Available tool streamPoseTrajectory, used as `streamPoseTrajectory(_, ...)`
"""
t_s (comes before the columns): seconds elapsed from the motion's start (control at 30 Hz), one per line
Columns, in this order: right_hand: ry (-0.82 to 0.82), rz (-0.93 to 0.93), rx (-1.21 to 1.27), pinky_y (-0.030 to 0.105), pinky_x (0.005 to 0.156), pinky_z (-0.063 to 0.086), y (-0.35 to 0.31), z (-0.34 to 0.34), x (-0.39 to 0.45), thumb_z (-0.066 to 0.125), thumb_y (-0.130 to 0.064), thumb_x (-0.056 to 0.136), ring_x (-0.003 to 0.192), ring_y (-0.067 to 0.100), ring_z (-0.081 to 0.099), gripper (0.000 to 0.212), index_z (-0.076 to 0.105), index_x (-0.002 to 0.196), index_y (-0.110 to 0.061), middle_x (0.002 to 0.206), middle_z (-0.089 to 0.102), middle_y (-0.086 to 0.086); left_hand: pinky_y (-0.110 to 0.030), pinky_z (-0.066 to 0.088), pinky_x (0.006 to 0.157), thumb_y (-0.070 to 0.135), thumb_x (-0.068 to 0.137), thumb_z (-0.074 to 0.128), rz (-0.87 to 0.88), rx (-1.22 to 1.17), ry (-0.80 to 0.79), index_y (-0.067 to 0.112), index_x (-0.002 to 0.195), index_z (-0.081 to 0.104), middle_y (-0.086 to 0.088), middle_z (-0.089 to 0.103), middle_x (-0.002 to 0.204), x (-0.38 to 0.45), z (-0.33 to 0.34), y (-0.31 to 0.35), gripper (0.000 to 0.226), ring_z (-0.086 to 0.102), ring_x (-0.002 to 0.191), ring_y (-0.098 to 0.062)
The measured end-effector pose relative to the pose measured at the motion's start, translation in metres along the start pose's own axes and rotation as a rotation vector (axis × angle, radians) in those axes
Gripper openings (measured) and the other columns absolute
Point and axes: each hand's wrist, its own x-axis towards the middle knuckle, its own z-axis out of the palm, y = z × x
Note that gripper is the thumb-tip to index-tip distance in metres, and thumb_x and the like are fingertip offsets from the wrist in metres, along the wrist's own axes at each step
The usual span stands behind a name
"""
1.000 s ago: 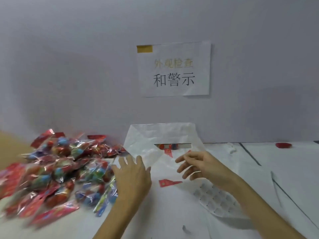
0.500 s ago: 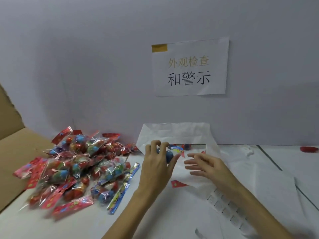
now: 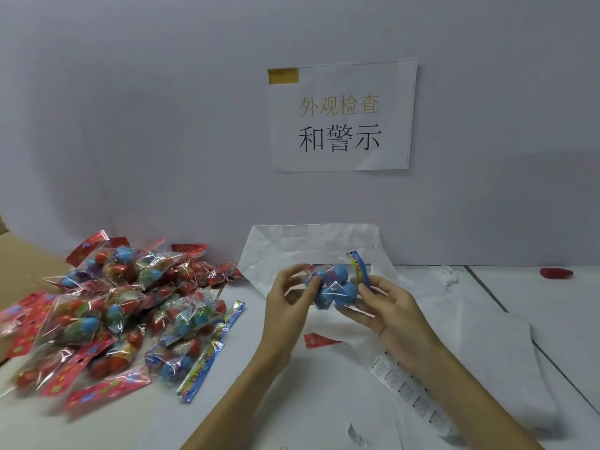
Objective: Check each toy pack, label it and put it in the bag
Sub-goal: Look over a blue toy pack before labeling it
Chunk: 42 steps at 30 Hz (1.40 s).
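— What do we have in our hands?

— Our left hand (image 3: 285,306) and right hand (image 3: 386,306) grip one toy pack (image 3: 336,287) between them, fingers (image 3: 303,292) curled on its clear wrap, blue balls inside.

— Where is it against the bag?

— We hold it lifted just in front of the white bag (image 3: 311,245), which stands on the bench (image 3: 227,401) against the wall.

— And the rest?

— The heap of toy packs (image 3: 117,310) lies left of the bag. The label strip (image 3: 412,397) lies nearer us than the bag, under our right forearm. A paper sign (image 3: 341,116) hangs above the bag.
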Motion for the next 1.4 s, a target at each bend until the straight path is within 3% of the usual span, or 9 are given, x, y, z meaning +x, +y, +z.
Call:
streamPoseTrajectory(0.17, 0.026, -0.051, -0.304, 0.045, 0.091, 0.062, -0.002, 0.004, -0.004, 0.069, -0.04, 0.095, 0.106, 0.025, 0.076, 0.04, 0.068, 0.122, -0.011, 0.112, 0.078, 0.008, -0.018, 0.057, 0.08, 0.039, 0.08, 0.081, -0.124, -0.17, -0.095, 0.025, 0.11, 0.077, 0.003, 0.077, 0.109, 0.005, -0.012, 0.001, 0.033, 0.072, 0.103, -0.012)
streamPoseTrajectory(0.43, 0.127, 0.023, -0.255, 0.039, 0.084, 0.063, -0.002, -0.001, -0.004, 0.078, -0.042, 0.08, 0.1, 0.023, 0.077, 0.041, 0.076, 0.11, -0.013, 0.104, 0.08, 0.005, -0.027, 0.057, 0.089, 0.044, 0.078, 0.077, -0.19, -0.164, -0.168, 0.029, 0.093, 0.078, 0.001, 0.077, 0.106, -0.001, -0.005, 0.004, 0.021, 0.071, 0.106, -0.015)
streamPoseTrajectory(0.57, 0.144, 0.004, -0.127, 0.043, 0.097, 0.057, -0.005, -0.004, -0.001, 0.078, -0.034, 0.087, 0.109, 0.026, 0.072, 0.033, 0.074, 0.11, -0.01, 0.109, 0.078, 0.007, -0.018, 0.056, 0.077, 0.038, 0.079, 0.076, -0.251, -0.266, -0.174, 0.023, 0.09, 0.08, -0.003, 0.078, 0.103, -0.001, -0.003, 0.01, 0.019, 0.073, 0.098, -0.013)
streamPoseTrajectory(0.77, 0.21, -0.277, -0.521, 0.013, 0.061, 0.048, -0.005, -0.005, -0.005, 0.074, -0.032, 0.093, 0.062, 0.005, 0.057, 0.009, 0.078, 0.096, -0.025, 0.065, 0.066, -0.006, -0.018, 0.052, 0.084, 0.036, 0.079, 0.078, -0.21, -0.291, -0.132, 0.016, 0.103, 0.076, -0.003, 0.075, 0.113, -0.002, -0.008, 0.01, 0.032, 0.068, 0.108, -0.013)
streamPoseTrajectory(0.87, 0.092, -0.275, -0.459, 0.021, 0.076, 0.058, -0.008, -0.006, -0.005, 0.061, -0.015, 0.103, 0.08, 0.009, 0.074, 0.014, 0.075, 0.104, -0.017, 0.084, 0.078, -0.002, -0.022, 0.051, 0.095, 0.034, 0.081, 0.078, -0.192, -0.311, -0.178, 0.027, 0.1, 0.078, 0.004, 0.073, 0.122, 0.001, -0.012, 0.01, 0.021, 0.066, 0.119, -0.014)
streamPoseTrajectory(1.0, 0.035, -0.29, -0.503, 0.031, 0.092, 0.06, -0.006, -0.004, -0.005, 0.058, -0.002, 0.103, 0.103, 0.016, 0.074, 0.02, 0.077, 0.102, -0.009, 0.106, 0.079, 0.001, -0.039, 0.05, 0.111, 0.024, 0.091, 0.077, -0.193, -0.5, -0.209, 0.012, 0.113, 0.077, -0.017, 0.068, 0.131, 0.004, -0.013, 0.01, 0.025, 0.064, 0.127, -0.033)
streamPoseTrajectory(1.13, 0.007, -0.233, -0.5, 0.021, 0.089, 0.054, -0.008, -0.007, -0.006, 0.046, 0.01, 0.098, 0.111, 0.012, 0.071, 0.043, 0.083, 0.091, -0.012, 0.108, 0.078, -0.003, -0.03, 0.057, 0.093, 0.032, 0.093, 0.067, -0.245, -0.504, -0.097, 0.013, 0.115, 0.077, -0.011, 0.071, 0.128, 0.004, -0.009, 0.014, 0.031, 0.064, 0.125, -0.034)
streamPoseTrajectory(1.27, 0.011, -0.114, -0.22, 0.038, 0.078, 0.062, -0.006, 0.001, -0.005, 0.058, -0.022, 0.105, 0.1, 0.029, 0.076, 0.019, 0.061, 0.124, -0.021, 0.107, 0.077, 0.013, -0.029, 0.061, 0.083, 0.015, 0.083, 0.073, -0.302, -0.516, -0.116, 0.024, 0.14, 0.055, -0.01, 0.071, 0.129, 0.003, -0.008, 0.012, 0.061, 0.072, 0.115, -0.027)
streamPoseTrajectory(1.4, 0.076, -0.107, -0.311, 0.043, 0.085, 0.063, 0.0, 0.005, -0.007, 0.066, -0.045, 0.094, 0.098, 0.027, 0.078, 0.032, 0.074, 0.115, -0.022, 0.106, 0.08, 0.005, -0.031, 0.057, 0.087, 0.021, 0.09, 0.07, -0.289, -0.393, -0.222, 0.01, 0.12, 0.073, -0.016, 0.073, 0.12, 0.0, -0.005, 0.012, 0.032, 0.069, 0.112, -0.027)
